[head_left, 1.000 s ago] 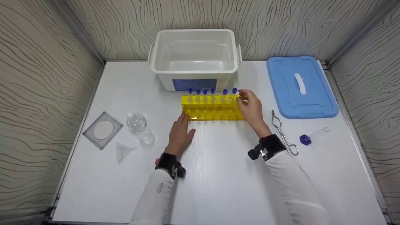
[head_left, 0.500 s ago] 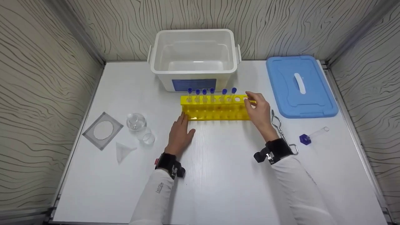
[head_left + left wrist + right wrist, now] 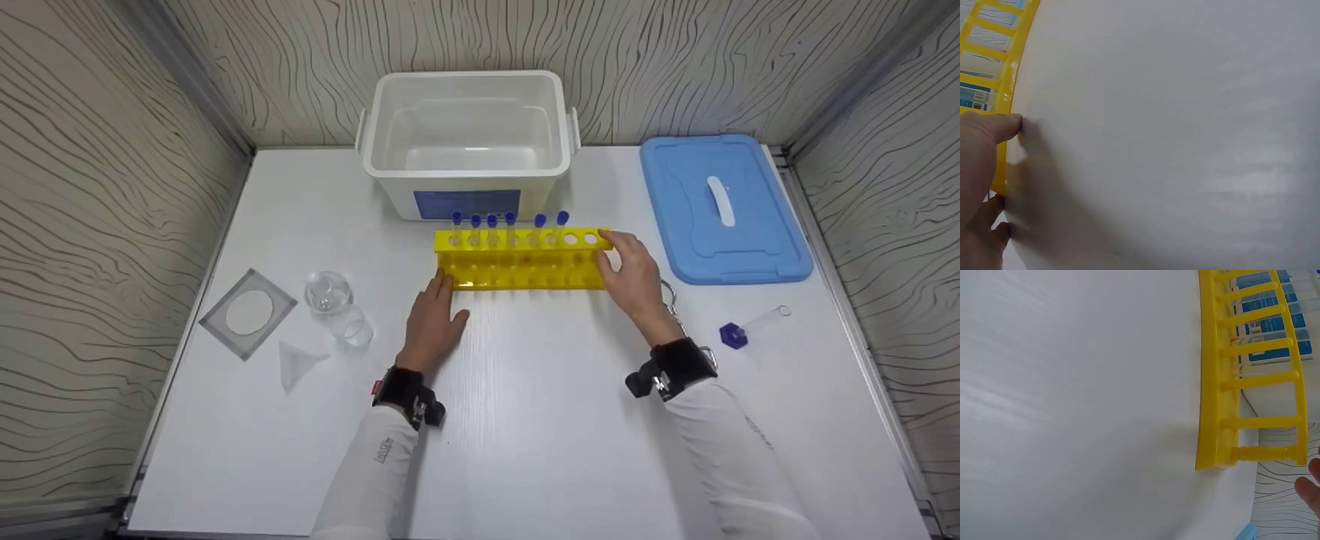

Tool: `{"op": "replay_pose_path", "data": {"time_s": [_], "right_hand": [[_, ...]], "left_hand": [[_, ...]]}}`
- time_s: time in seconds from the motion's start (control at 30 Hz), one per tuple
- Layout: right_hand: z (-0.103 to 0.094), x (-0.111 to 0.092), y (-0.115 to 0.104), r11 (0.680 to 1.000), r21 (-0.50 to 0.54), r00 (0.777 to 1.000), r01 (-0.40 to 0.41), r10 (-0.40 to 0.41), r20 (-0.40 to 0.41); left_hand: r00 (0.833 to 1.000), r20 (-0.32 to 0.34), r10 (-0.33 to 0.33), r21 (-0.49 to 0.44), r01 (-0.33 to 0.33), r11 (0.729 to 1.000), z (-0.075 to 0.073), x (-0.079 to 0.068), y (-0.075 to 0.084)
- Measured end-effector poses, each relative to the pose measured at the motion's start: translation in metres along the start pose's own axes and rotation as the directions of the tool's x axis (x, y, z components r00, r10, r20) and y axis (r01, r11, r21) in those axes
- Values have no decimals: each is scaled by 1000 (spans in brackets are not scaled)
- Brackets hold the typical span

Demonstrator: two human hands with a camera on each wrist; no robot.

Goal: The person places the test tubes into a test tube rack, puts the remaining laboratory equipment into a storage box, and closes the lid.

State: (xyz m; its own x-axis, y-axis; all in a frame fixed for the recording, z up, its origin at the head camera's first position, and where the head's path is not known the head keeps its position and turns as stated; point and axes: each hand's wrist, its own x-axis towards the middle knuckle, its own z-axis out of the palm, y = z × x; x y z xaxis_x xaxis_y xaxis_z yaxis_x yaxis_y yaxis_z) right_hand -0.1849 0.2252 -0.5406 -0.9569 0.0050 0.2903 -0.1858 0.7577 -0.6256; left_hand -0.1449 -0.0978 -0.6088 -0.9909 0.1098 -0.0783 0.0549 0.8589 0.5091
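Observation:
A yellow test tube rack [image 3: 517, 279] stands across the middle of the table in the head view. Several blue-capped test tubes [image 3: 492, 222] stand in its left and middle holes; the two on the right lean a little. Against the rack's left end rests my left hand [image 3: 433, 319], its fingers fairly straight. The left wrist view shows that thumb [image 3: 1005, 126] along the rack's yellow edge. My right hand [image 3: 634, 277] is at the other end, holding nothing, its fingertips right by the top corner. Its fingers [image 3: 1310, 492] appear just beyond the rack's end in the right wrist view.
Behind the rack stands a white bin [image 3: 465, 184], with its blue lid [image 3: 727, 247] lying to the right. Metal tongs [image 3: 670, 295] are partly hidden under my right wrist. A graduated cylinder [image 3: 761, 321] lies farther right. Wire gauze [image 3: 281, 304], glass flask [image 3: 328, 294], beaker [image 3: 356, 331] and funnel [image 3: 298, 364] lie left.
My right hand has moved right, from beside the rightmost tube to the rack's right end, uncovering the last holes. The left hand, rack and tubes have stayed in place.

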Motion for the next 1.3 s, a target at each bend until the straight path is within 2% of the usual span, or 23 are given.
{"op": "replay_pose_path", "data": {"time_s": [0.23, 0.5, 0.97, 1.3], "right_hand": [[-2, -1, 9, 999, -49, 995, -18, 23, 102], [-3, 0, 12, 995, -77, 969, -68, 84, 233], [2, -4, 14, 995, -84, 968, -53, 72, 239], [6, -8, 9, 992, -111, 978, -53, 75, 197]], "left_hand": [[1000, 3, 1, 11, -1, 1000, 0, 0, 0], [1000, 1, -4, 0, 4, 1000, -1, 0, 1], [1000, -5, -4, -40, 4, 999, -3, -2, -1], [999, 33, -39, -166, 44, 985, -11, -3, -5]]}}
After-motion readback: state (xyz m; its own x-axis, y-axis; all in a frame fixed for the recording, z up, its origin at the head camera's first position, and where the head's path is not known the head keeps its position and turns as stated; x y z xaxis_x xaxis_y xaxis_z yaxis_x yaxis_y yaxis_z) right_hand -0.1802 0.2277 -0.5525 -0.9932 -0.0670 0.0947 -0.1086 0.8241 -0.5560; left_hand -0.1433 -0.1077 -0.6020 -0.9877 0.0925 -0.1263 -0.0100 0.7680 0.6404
